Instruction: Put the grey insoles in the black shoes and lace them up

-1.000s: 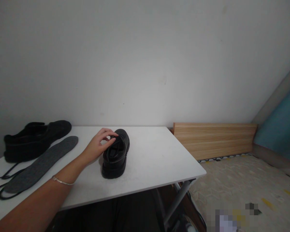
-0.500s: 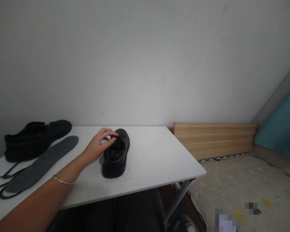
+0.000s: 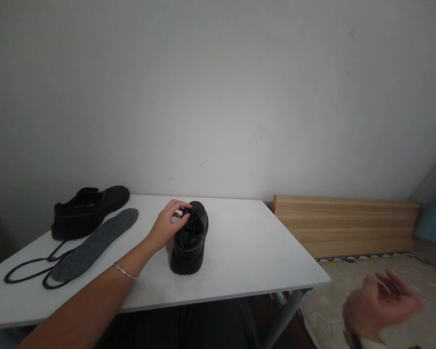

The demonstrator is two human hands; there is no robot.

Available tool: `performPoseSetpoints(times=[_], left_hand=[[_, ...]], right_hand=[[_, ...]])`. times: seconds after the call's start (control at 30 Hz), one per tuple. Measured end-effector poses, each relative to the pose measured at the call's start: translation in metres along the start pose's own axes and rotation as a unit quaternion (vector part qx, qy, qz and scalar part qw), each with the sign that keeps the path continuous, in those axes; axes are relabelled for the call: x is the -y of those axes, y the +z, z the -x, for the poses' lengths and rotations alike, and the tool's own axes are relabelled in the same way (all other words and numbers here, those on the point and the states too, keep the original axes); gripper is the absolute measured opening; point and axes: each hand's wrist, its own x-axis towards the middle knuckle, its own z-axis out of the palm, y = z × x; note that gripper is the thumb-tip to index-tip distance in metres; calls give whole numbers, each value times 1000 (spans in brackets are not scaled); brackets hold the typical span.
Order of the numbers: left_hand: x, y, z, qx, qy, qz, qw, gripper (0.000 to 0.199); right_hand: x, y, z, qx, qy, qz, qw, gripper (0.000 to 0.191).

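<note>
My left hand (image 3: 171,220), with a thin bracelet at the wrist, reaches over the table to a black shoe (image 3: 188,257) whose heel faces me. Thumb and fingertips are pinched on the upper edge of its opening, near the tongue and laces. At the far right, off the table, my right hand (image 3: 381,303) is smeared by motion. Its fingers look curled, and whether anything is in them does not show. A grey insole (image 3: 94,247) lies left of my left forearm, over a loop of black shoelace (image 3: 25,264). Behind the insole stands a second black shoe (image 3: 78,220).
The white table (image 3: 247,252) backs onto a grey wall. Past its right edge are a wooden board (image 3: 349,225) and a pale patterned mattress (image 3: 330,281). A metal table leg (image 3: 287,315) stands below the front right corner.
My right hand has come into view at the lower right. The camera view has turned slightly left, so the table things sit further right. My left hand keeps its place at the shoe.
</note>
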Motion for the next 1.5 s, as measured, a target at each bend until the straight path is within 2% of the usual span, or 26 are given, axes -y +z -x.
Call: performPoseSetpoints(times=[0.03, 0.07, 0.1, 0.17, 0.2, 0.27, 0.3, 0.33, 0.37, 0.43, 0.5, 0.6, 0.77, 1.0, 1.2, 1.37, 1.5], left_hand=[[-1, 0, 0, -4, 2, -2, 1000, 20], [-1, 0, 0, -7, 4, -4, 1000, 20], [-2, 0, 0, -11, 6, -6, 1000, 19], [-3, 0, 0, -20, 12, -10, 1000, 18], [-4, -1, 0, -25, 16, -12, 999, 17], [-7, -1, 1, -36, 24, -15, 999, 16], [-8, -2, 1, -42, 26, -13, 999, 14], [-9, -2, 1, -47, 26, -8, 999, 13], [-9, -2, 1, -50, 21, 1, 999, 13], [-8, -2, 0, -49, -2, 31, 998, 15], [-2, -2, -2, -45, -42, 75, 995, 20], [12, -3, -5, -37, -94, 122, 987, 25], [29, -8, -4, 23, -129, 145, 981, 27], [36, -7, -3, 25, -131, 135, 982, 28], [33, -7, -4, 33, -133, 137, 981, 31], [31, -7, -5, -1, -117, 105, 988, 31], [32, -7, -7, -21, -115, 105, 988, 30]], right_hand=[[31, 26, 2, 2, -19, -49, 999, 46], [63, 52, 7, 36, -29, -103, 994, 36], [94, 77, 16, 106, -31, -153, 982, 27], [148, 124, 42, 296, -18, -234, 926, 18], [169, 146, 57, 402, -21, -257, 879, 16], [198, 187, 90, 596, -28, -274, 754, 17], [205, 205, 106, 659, -11, -288, 695, 19], [210, 220, 120, 693, 24, -311, 650, 22], [212, 233, 132, 707, 62, -327, 624, 25], [210, 248, 149, 694, 122, -354, 616, 28], [203, 250, 155, 680, 143, -365, 619, 29], [191, 240, 152, 680, 141, -366, 619, 29], [182, 226, 149, 711, 146, -365, 582, 25], [181, 229, 155, 702, 167, -384, 576, 22], [174, 236, 158, 686, 183, -384, 590, 27], [169, 238, 158, 694, 176, -376, 588, 27], [168, 237, 157, 689, 160, -375, 599, 27]])
